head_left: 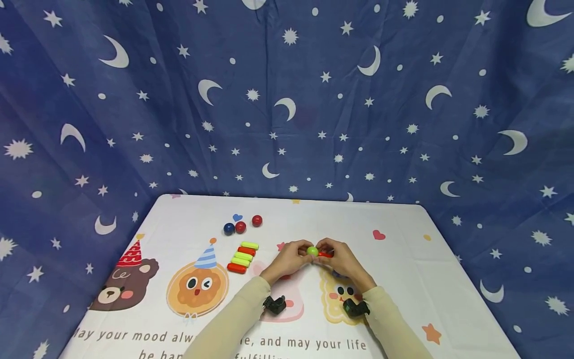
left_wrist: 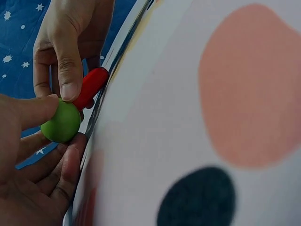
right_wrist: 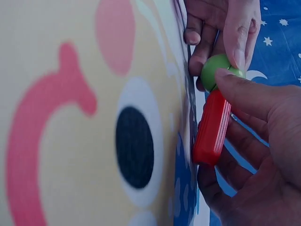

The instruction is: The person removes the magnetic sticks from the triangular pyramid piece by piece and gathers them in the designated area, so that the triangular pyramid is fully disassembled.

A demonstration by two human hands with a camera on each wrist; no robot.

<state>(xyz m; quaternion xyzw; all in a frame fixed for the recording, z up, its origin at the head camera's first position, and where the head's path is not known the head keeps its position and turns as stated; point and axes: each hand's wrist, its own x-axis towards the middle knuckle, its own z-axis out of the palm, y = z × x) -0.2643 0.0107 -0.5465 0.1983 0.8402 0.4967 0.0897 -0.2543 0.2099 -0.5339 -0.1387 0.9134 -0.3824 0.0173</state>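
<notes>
Both hands meet over the right-middle of the table around a green ball (head_left: 312,251) and a red rod (head_left: 326,255). My left hand (head_left: 291,258) pinches the ball between thumb and fingers. From the other side, my right hand (head_left: 341,257) holds the red rod. One end of the ribbed red rod (right_wrist: 211,129) lies right against the green ball (right_wrist: 216,70) in the right wrist view. There the right thumb reaches over the join onto the ball. In the left wrist view, the rod (left_wrist: 92,87) slants up from the ball (left_wrist: 61,122).
Left of the hands lies a slanted row of several red and yellow-green rods (head_left: 242,257). Behind them sit a blue ball (head_left: 229,229), a red ball (head_left: 240,227) and another red ball (head_left: 257,221). A blue star-and-moon curtain (head_left: 287,99) hangs behind the printed white tablecloth (head_left: 394,269).
</notes>
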